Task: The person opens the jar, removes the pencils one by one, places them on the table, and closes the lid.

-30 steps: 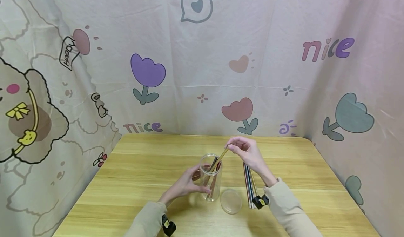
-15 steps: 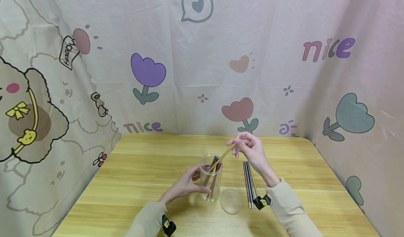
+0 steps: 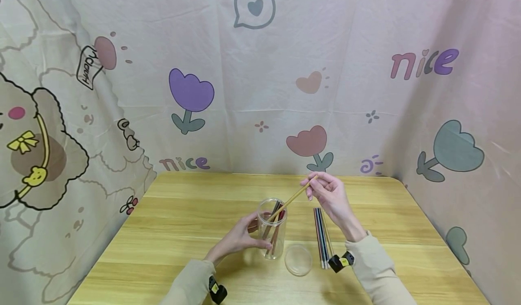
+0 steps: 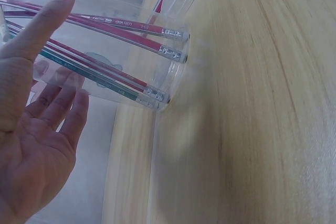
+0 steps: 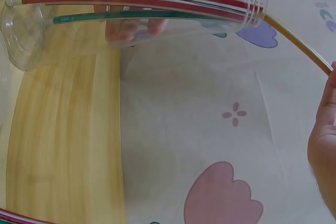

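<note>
Head view: left hand [image 3: 236,242] grips the upright jar [image 3: 281,241] on the counter [image 3: 183,210]; right hand [image 3: 333,200] pinches a yellow pencil [image 3: 295,195] slanting into the jar. Lid [image 3: 298,260] lies beside the jar, loose pencils [image 3: 321,239] further right.

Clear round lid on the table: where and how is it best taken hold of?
I'd take the lid by its rim, pinching opposite edges, coming from above on the near side. It seems to lie flat, so the edge likely offers the best hold; the jar is just left of it and loose pencils lie to its right.
</note>
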Demonstrator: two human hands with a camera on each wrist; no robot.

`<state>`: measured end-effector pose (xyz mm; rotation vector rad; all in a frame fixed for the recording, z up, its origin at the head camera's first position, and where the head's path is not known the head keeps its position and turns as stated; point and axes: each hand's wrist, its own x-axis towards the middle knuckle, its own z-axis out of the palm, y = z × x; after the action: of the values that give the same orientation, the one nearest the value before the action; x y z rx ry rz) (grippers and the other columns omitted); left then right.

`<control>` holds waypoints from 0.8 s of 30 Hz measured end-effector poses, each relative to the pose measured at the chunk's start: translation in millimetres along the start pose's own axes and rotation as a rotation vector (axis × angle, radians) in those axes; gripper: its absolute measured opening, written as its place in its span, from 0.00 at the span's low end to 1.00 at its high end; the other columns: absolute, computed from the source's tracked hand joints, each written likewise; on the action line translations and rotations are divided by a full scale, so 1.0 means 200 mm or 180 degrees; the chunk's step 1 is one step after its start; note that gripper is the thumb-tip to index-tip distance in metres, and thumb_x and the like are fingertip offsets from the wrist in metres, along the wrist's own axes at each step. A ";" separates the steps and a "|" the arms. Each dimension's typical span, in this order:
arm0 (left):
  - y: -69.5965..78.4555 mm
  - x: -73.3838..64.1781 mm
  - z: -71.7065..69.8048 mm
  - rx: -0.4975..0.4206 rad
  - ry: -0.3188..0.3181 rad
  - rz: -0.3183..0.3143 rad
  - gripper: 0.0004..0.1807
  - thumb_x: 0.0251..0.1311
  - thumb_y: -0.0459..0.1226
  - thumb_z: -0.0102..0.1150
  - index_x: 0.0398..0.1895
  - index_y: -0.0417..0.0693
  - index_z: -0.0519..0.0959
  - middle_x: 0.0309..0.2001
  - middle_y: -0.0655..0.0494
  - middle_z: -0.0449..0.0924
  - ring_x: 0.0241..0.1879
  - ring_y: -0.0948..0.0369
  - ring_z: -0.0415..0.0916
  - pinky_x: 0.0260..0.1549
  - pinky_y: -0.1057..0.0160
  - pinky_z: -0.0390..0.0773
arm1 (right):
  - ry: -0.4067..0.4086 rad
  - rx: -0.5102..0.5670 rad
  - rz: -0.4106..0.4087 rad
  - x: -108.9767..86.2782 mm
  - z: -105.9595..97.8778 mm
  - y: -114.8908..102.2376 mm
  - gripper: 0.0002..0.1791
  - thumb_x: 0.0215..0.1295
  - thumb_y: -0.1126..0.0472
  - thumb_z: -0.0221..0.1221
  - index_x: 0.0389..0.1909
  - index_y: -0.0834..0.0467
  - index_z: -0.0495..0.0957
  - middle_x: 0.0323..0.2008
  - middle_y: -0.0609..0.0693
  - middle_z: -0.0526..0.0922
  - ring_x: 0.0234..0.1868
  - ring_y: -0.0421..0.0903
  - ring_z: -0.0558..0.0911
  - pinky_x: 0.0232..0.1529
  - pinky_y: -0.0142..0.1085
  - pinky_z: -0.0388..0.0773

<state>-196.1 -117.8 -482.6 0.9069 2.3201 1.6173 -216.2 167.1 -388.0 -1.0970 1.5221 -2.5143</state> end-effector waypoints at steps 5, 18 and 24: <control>0.01 0.00 0.00 -0.0019 -0.0004 -0.0020 0.43 0.46 0.39 0.80 0.69 0.55 0.70 0.65 0.51 0.78 0.65 0.50 0.75 0.68 0.62 0.74 | 0.0038 0.0208 -0.0009 -0.02 -0.01 -0.01 0.17 0.74 0.77 0.45 0.51 0.63 0.79 0.44 0.52 0.89 0.34 0.38 0.84 0.36 0.24 0.84; 0.00 0.00 0.00 0.0041 0.0006 0.0045 0.43 0.48 0.38 0.79 0.70 0.51 0.69 0.65 0.45 0.77 0.65 0.45 0.75 0.69 0.51 0.75 | 0.0504 0.0517 -0.0339 -0.02 -0.02 -0.02 0.17 0.74 0.78 0.44 0.48 0.66 0.81 0.41 0.55 0.90 0.33 0.40 0.85 0.35 0.25 0.85; 0.01 -0.01 0.00 0.0036 0.0015 -0.0008 0.44 0.47 0.39 0.79 0.70 0.51 0.69 0.66 0.46 0.76 0.66 0.45 0.74 0.70 0.48 0.74 | 0.0886 0.0647 -0.0446 -0.02 -0.03 -0.03 0.14 0.74 0.77 0.46 0.46 0.66 0.81 0.39 0.56 0.90 0.31 0.41 0.85 0.33 0.26 0.85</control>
<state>-194.3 -117.4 -481.7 0.9030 2.3348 1.6088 -213.7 176.0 -386.6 -0.8857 1.2363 -2.9430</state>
